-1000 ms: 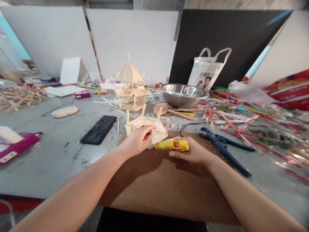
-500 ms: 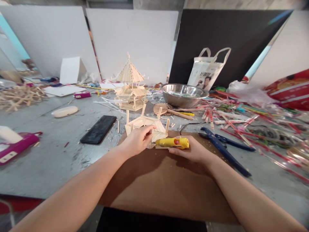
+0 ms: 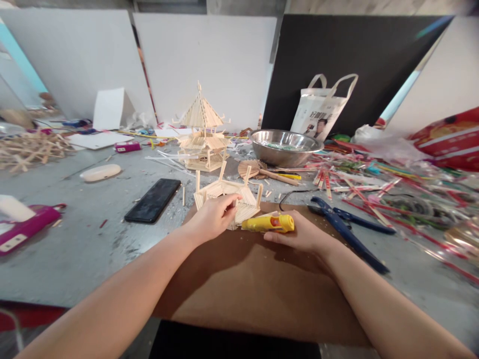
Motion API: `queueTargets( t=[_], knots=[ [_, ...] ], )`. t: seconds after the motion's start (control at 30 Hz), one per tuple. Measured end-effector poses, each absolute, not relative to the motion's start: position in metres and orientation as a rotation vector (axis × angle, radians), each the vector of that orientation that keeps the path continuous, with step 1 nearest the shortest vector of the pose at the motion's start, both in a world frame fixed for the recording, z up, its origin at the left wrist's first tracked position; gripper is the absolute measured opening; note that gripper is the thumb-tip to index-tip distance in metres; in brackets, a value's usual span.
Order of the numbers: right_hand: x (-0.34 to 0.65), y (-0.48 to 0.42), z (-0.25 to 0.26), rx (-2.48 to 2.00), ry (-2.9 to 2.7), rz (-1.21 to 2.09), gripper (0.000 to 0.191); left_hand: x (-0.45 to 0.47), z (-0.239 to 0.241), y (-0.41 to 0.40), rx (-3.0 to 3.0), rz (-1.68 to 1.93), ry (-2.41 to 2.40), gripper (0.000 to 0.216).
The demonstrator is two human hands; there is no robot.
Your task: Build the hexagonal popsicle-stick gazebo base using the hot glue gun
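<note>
My left hand (image 3: 214,218) is closed in a pinch on a short wooden stick (image 3: 236,203) at the near side of a small wooden-stick frame (image 3: 248,197). Several upright posts rise from the frame's corners; my fingers hide part of its near left side. In my right hand (image 3: 299,232) is a yellow glue gun (image 3: 267,224), lying sideways with its nozzle end pointing left, close to the frame's near edge. Beneath both hands lies a brown board (image 3: 258,289). Behind the frame stands a finished-looking stick pagoda (image 3: 202,127) with a pointed roof.
Blue-handled pliers (image 3: 346,232) lie right of my right hand. A black phone (image 3: 152,200) and a white oval case (image 3: 100,173) are on the left, beyond a purple power strip (image 3: 32,227). A metal bowl (image 3: 286,154) stands behind, with wrapped sticks (image 3: 374,187) scattered rightward.
The glue gun and my right hand have shifted very slightly toward me and to the right. My left hand keeps its pinch in the same place.
</note>
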State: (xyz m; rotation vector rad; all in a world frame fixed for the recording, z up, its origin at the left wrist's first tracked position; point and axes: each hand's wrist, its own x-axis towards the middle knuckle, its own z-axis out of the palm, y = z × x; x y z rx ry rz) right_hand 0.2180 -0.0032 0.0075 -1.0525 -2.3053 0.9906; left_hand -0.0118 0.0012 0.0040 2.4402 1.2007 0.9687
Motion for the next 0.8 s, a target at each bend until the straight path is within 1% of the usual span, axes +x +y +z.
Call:
queueTargets(
  t=[0.17,0.43,0.67,0.8],
  knots=[
    [0.215,-0.005,0.007,-1.028,-2.343,0.999,0.032,-0.011,0.005,0.000,2.426,0.949,1.226,0.032],
    [0.208,-0.010,0.011,-1.077,-2.376,0.776,0.029,-0.010,0.008,-0.001,2.423,0.941,1.227,0.033],
    [0.202,-0.013,0.018,-1.084,-2.516,0.495,0.029,-0.011,0.007,-0.001,2.420,0.942,1.225,0.033],
    [0.201,-0.013,0.019,-1.127,-2.518,0.496,0.029,-0.011,0.006,0.000,2.427,0.947,1.215,0.032]
  ],
)
